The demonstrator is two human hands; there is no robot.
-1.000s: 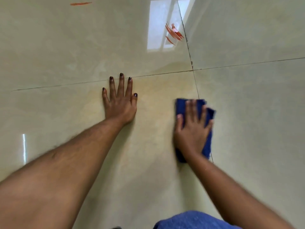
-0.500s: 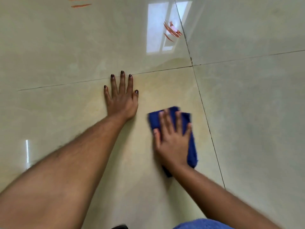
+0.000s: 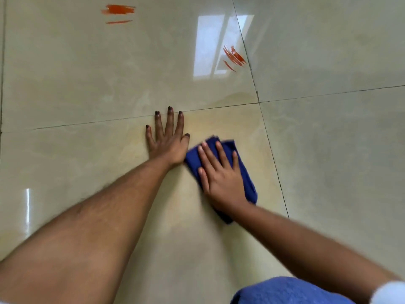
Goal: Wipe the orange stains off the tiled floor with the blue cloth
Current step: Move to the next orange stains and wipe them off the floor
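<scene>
Blue folded cloth (image 3: 245,172) pinned under your flat right hand (image 3: 221,174) to scrub glossy beige tiled floor (image 3: 87,73); left hand (image 3: 167,141) splayed flat for support, orange stains (image 3: 233,58) remain

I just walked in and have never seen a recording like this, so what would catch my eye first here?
Probably the blue cloth, bright against the pale glossy tiled floor, pressed flat under the right hand beside the left hand, which rests spread on the tile. Next come the orange stains: slanted streaks far ahead by a grout line, next to a window's reflection, and a broad smear at the far left.
</scene>
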